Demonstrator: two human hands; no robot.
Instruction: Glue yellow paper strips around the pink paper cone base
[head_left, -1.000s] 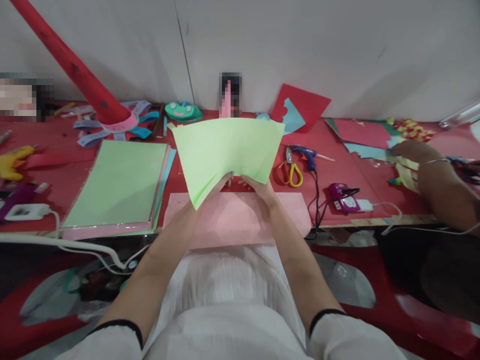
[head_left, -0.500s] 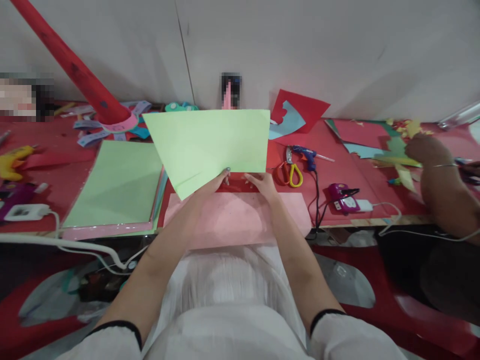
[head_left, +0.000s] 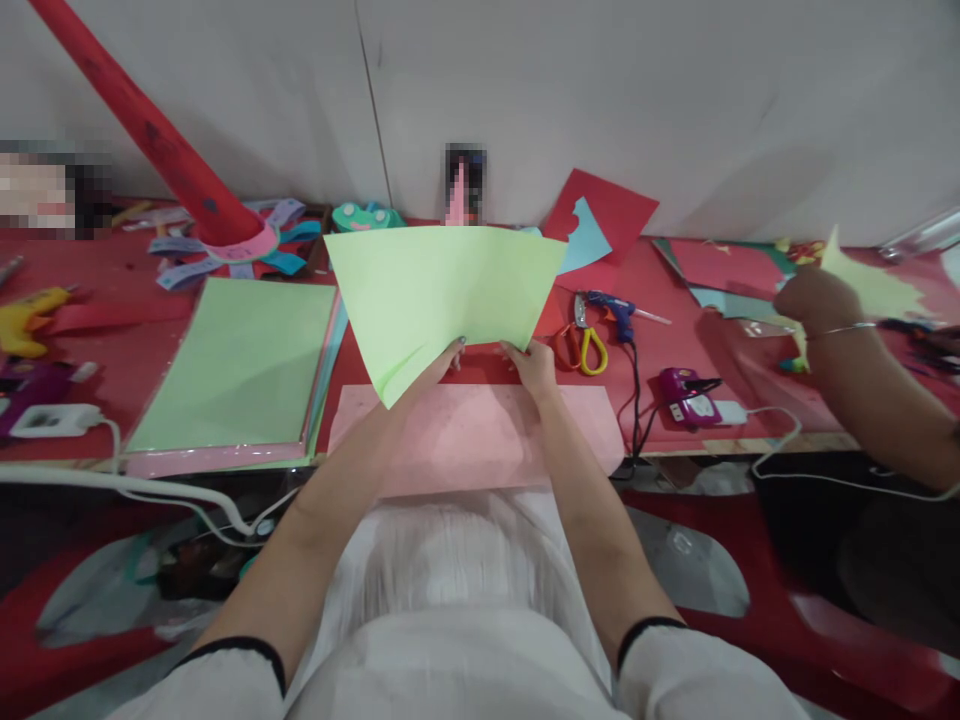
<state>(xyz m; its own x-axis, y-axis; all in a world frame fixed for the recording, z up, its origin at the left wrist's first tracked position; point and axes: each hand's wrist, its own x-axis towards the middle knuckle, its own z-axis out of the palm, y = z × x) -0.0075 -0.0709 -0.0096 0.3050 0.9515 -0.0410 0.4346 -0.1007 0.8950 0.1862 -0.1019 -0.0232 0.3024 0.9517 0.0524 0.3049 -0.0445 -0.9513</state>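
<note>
A sheet of light green paper (head_left: 450, 280) is held up over the red table, its lower left corner bent and its top edge slightly bowed. My left hand (head_left: 448, 362) is closed on its bottom edge near the middle, thumb on the near face. My right hand (head_left: 534, 366) pinches the same edge at the lower right corner. Most of the fingers are hidden behind or below the sheet. Under my forearms lies a pink sheet (head_left: 465, 440) that hangs over the table's front edge.
A stack of green paper (head_left: 240, 360) lies left. Scissors (head_left: 592, 352), a blue glue gun (head_left: 616, 312) and a purple power adapter (head_left: 688, 398) lie right. A phone-like object (head_left: 466, 180) leans on the wall. At far right, another person's hand (head_left: 814, 300) is near yellow paper (head_left: 874, 283).
The green sheet has shifted right and curved more. My right hand has closed on its lower right corner. The other person's hand has moved left, and the yellow paper stands higher.
</note>
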